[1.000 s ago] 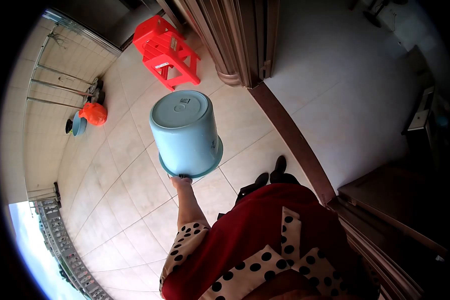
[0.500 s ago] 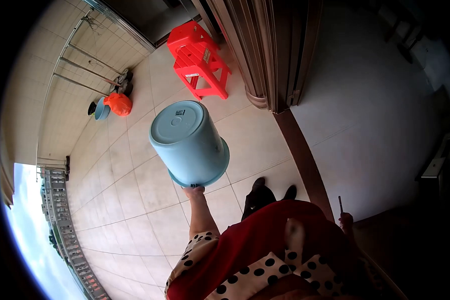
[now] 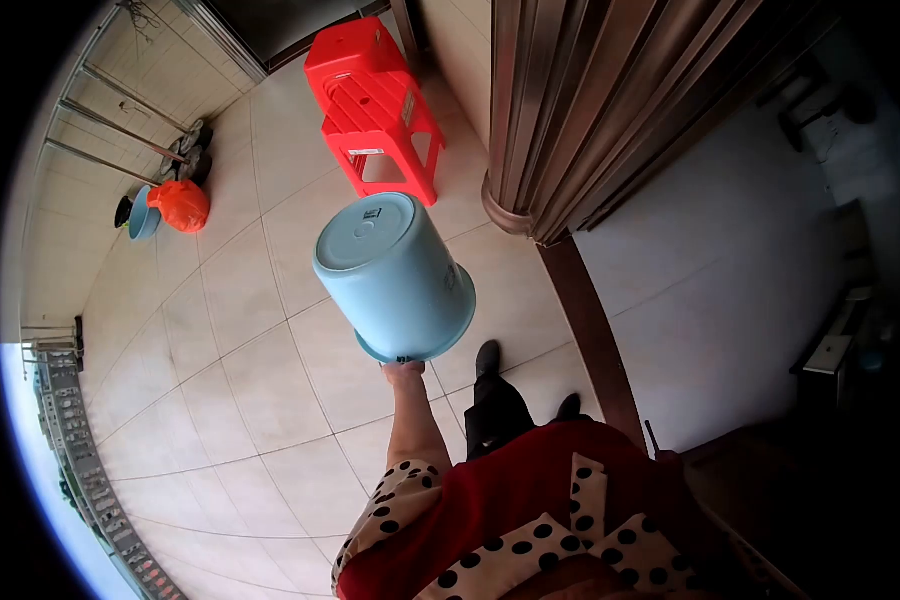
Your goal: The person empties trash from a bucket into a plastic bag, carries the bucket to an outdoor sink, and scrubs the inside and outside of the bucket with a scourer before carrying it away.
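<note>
A light blue bucket [image 3: 395, 275] hangs tilted in front of me, its round base facing up toward the camera and its wide rim lower down. My left hand [image 3: 404, 372] is closed on that rim at the near side; most of its fingers are hidden by the bucket. Beside my red clothing, low on the right, my right hand [image 3: 668, 458] shows dimly, closed round a thin dark stick [image 3: 651, 436]. The rest of the stick is hidden.
Red plastic stools [image 3: 375, 110] stand stacked beyond the bucket. A brown folding door [image 3: 580, 110] and a floor threshold [image 3: 600, 340] lie to the right. Along the left wall are an orange bag [image 3: 181, 206], a blue basin [image 3: 144, 214] and metal poles. A balustrade [image 3: 75, 430] runs at lower left.
The view has turned and moved closer to the stools and folding door. My left hand still holds the bucket, now slightly further right. My right hand, seen half a second ago, sits slightly further left.
</note>
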The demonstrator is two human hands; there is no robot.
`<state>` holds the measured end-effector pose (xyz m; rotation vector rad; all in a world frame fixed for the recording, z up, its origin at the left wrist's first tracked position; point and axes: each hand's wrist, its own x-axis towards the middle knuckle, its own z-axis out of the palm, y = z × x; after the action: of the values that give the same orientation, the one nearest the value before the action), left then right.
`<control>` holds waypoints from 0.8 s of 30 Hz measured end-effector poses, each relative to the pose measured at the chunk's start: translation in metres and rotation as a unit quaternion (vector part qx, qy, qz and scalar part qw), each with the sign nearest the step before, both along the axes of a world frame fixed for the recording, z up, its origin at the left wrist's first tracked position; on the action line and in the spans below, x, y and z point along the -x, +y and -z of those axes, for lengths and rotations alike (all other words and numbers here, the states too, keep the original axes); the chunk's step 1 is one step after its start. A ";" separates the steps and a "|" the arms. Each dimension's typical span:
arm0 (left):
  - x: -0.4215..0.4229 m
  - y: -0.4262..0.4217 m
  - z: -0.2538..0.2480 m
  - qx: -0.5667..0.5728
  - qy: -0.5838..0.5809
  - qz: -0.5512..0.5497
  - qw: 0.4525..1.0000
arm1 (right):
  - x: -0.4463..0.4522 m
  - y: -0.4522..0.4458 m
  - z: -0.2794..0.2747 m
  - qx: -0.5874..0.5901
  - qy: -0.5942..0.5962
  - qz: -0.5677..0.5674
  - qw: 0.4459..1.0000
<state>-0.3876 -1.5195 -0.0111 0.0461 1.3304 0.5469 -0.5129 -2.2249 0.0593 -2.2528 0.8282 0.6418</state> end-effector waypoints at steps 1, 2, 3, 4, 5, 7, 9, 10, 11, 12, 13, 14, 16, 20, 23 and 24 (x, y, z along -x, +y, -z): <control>-0.014 0.008 0.015 0.011 -0.008 -0.005 1.000 | -0.005 0.011 -0.001 -0.003 -0.002 0.010 1.000; -0.026 0.014 0.031 0.022 -0.016 -0.009 1.000 | -0.014 0.021 -0.005 -0.008 -0.009 0.018 1.000; -0.037 0.018 0.046 0.036 -0.027 -0.019 0.999 | -0.022 0.028 -0.009 -0.007 -0.008 0.017 1.000; -0.048 0.022 0.061 0.050 -0.038 -0.029 0.998 | -0.029 0.038 -0.010 -0.007 -0.005 0.014 1.000; -0.060 0.024 0.069 0.061 -0.017 -0.047 0.997 | -0.043 0.054 -0.021 0.001 0.008 -0.010 1.000; -0.083 0.023 0.085 0.080 0.024 -0.082 0.993 | -0.076 0.089 -0.041 0.014 0.031 -0.059 0.998; -0.094 0.025 0.121 0.083 0.016 -0.073 0.994 | -0.081 0.080 -0.013 -0.043 0.058 -0.022 0.997; -0.097 0.026 0.144 0.081 0.003 -0.065 0.995 | -0.091 0.092 -0.006 -0.047 0.058 -0.015 0.997; -0.100 0.024 0.168 0.078 -0.011 -0.058 0.995 | -0.102 0.098 0.003 -0.052 0.056 -0.009 0.997; -0.108 0.018 0.181 0.075 -0.002 -0.080 0.994 | -0.110 0.096 0.017 -0.065 0.077 -0.028 0.995; -0.109 0.015 0.201 0.072 -0.008 -0.080 0.994 | -0.122 0.105 0.020 -0.053 0.090 -0.025 0.994; -0.112 0.015 0.220 0.067 -0.016 -0.081 0.994 | -0.135 0.115 0.027 -0.044 0.102 -0.023 0.994; -0.125 0.007 0.242 0.047 -0.034 -0.096 0.994 | -0.164 0.132 0.040 -0.033 0.115 -0.022 0.993; -0.158 -0.004 0.290 0.053 -0.012 -0.099 0.994 | -0.200 0.132 0.066 -0.015 0.144 0.001 0.989; -0.186 -0.014 0.327 0.044 -0.024 -0.120 0.992 | -0.191 0.094 0.092 -0.032 0.128 0.035 0.991; -0.193 -0.018 0.342 0.042 -0.034 -0.125 0.991 | -0.190 0.083 0.094 -0.024 0.128 0.035 0.991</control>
<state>-0.1941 -1.5374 -0.3527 -0.2087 1.2984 0.6970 -0.3228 -2.1414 -0.0351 -2.1162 0.9994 0.9210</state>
